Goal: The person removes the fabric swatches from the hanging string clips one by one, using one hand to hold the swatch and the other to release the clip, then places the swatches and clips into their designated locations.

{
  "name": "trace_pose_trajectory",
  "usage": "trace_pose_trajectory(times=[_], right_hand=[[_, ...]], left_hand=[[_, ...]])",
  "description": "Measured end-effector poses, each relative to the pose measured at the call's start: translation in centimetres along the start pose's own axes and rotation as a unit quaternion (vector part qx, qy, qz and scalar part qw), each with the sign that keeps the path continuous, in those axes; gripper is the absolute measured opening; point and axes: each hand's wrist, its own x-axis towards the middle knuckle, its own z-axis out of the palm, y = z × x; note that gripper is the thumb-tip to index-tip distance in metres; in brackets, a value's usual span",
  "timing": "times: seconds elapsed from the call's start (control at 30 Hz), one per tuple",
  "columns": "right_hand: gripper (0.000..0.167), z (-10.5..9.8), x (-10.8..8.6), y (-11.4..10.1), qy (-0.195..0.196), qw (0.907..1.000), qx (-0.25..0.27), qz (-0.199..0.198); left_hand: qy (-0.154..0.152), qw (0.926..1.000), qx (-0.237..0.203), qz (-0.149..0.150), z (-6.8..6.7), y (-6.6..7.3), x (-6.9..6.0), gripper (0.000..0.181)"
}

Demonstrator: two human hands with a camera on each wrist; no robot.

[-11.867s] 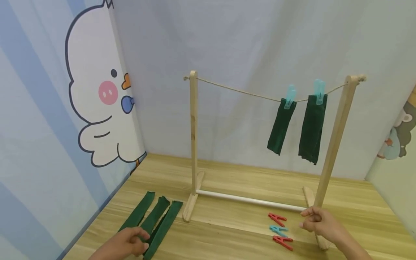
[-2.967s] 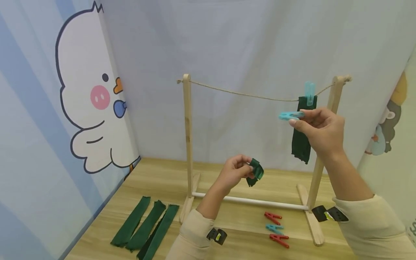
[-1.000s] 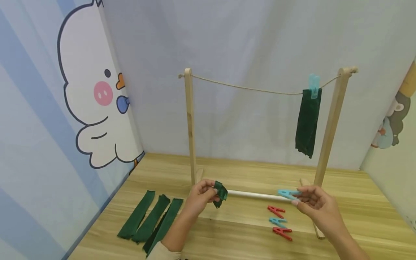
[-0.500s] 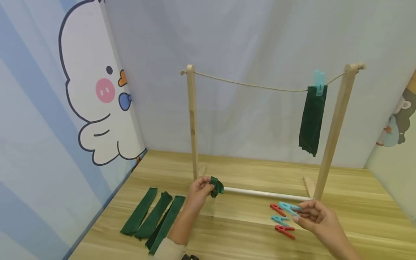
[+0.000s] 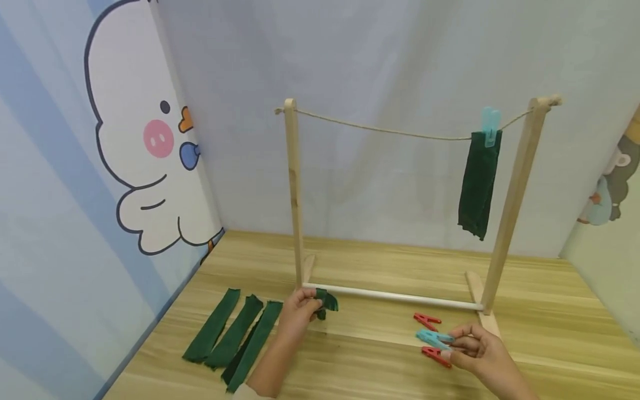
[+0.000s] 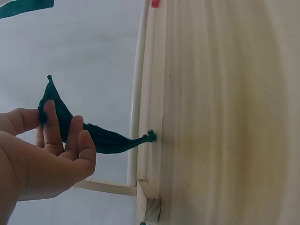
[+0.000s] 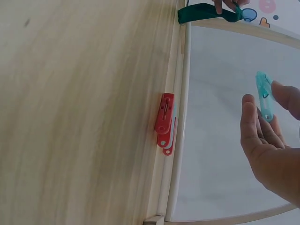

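Observation:
My left hand [image 5: 295, 316] pinches one end of a dark green cloth strip [image 5: 328, 300] beside the left foot of the rack. In the left wrist view, the rest of that strip [image 6: 110, 140] dangles below the fingers. My right hand [image 5: 477, 350] holds a light blue clothespin [image 7: 265, 96] between thumb and fingers, low over the table at the right. Two red clothespins, one farther back [image 5: 426, 320] and one nearer [image 5: 436, 356], lie by it; the other blue clothespin is mostly hidden behind the held one.
A wooden rack [image 5: 295, 183] carries a string [image 5: 390, 131] between its posts. One green strip [image 5: 477, 189] hangs near the right post under a blue clothespin [image 5: 490, 126]. Several green strips [image 5: 215, 328] lie on the table at left. A white bar [image 5: 395, 296] joins the rack's feet.
Earlier two strips hung on the string; now one does. Both hands have come down from the rack, holding the strip and the clothespin. In the last second the right hand sank towards the clothespins.

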Motion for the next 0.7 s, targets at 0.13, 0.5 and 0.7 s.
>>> trace_pose_trajectory(times=[0.13, 0.5, 0.7], right_hand=[[0.032, 0.1, 0.2, 0.3, -0.017, 0.9998, 0.003, 0.007], [0.034, 0.3, -0.1, 0.5, 0.002, 0.9978, -0.066, -0.006], [0.035, 0.4, -0.2, 1.0, -0.012, 0.9956, -0.093, -0.001]], left_hand=[[-0.017, 0.9997, 0.010, -0.017, -1.1, -0.3, -1.2, 0.028], [-0.060, 0.9946, 0.009, -0.084, -2.5, -1.4, -2.6, 0.027], [-0.082, 0.9906, 0.041, -0.101, -3.3, -1.8, -3.1, 0.027]])
